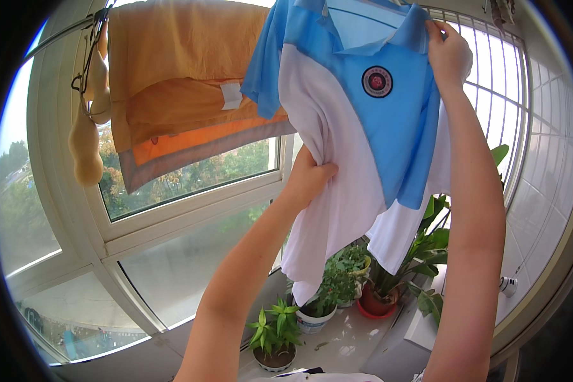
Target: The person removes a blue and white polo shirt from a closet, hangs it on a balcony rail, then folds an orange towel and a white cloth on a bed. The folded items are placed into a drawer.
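Observation:
A blue and white polo shirt [387, 114] with a round badge on its chest hangs in front of me, its top running past the upper edge of the picture. My left hand [313, 175] grips the white cloth at the shirt's side, bunching it into folds. Higher up, my right hand [449, 55] pinches the blue cloth beside the collar between thumb and fingers. Behind the shirt's right side hangs another white garment [398, 234]. Left of the shirt, an orange-brown cloth [186, 47] with a grey border is draped from above.
Dried gourds [87, 153] dangle from a metal rail [62, 36] at upper left. Windows line the left side, and a barred window [494, 95] is at right. Several potted plants [274, 358] stand below on the floor, near a white ledge [422, 334].

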A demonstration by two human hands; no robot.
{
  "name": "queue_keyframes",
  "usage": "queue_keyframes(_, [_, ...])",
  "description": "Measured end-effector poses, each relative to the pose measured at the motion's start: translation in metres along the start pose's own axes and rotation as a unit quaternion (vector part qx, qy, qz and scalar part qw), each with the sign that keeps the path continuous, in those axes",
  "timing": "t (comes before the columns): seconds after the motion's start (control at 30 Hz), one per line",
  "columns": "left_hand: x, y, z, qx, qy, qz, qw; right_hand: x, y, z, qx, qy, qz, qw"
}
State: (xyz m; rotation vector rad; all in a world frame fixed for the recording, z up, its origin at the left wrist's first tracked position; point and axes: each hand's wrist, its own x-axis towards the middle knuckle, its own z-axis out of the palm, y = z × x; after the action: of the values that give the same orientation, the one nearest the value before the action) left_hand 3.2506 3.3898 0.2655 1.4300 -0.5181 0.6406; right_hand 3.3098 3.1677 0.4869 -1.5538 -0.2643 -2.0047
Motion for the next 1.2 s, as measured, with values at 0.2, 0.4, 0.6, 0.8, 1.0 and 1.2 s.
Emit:
queue_keyframes(0.2, [0.024, -0.02, 0.023, -0.013, -0.01, 0.01, 1.0, 0.001, 0.015, -0.003, -0.004, -0.001, 0.012, 1.0])
queue_keyframes(0.4, [0.043, -0.031, 0.034, -0.017, -0.009, 0.016, 1.0, -0.004, 0.022, 0.023, 0.018, 0.008, 0.041, 0.999])
queue_keyframes(0.6, [0.072, -0.028, 0.036, -0.006, 0.003, 0.021, 1.0, 0.016, 0.016, 0.045, 0.015, 0.046, 0.008, 0.999])
queue_keyframes(0.8, [0.091, -0.022, 0.036, -0.029, 0.014, 0.041, 0.999, 0.007, -0.003, 0.054, 0.014, 0.037, 0.0, 0.999])
queue_keyframes(1.0, [0.087, -0.029, 0.034, -0.025, -0.007, 0.032, 0.999, -0.001, -0.007, 0.054, 0.042, -0.015, -0.016, 0.999])
queue_keyframes(1.2, [0.058, -0.051, 0.039, -0.027, -0.055, -0.008, 0.998, 0.033, 0.048, 0.042, 0.027, -0.017, -0.086, 0.996])
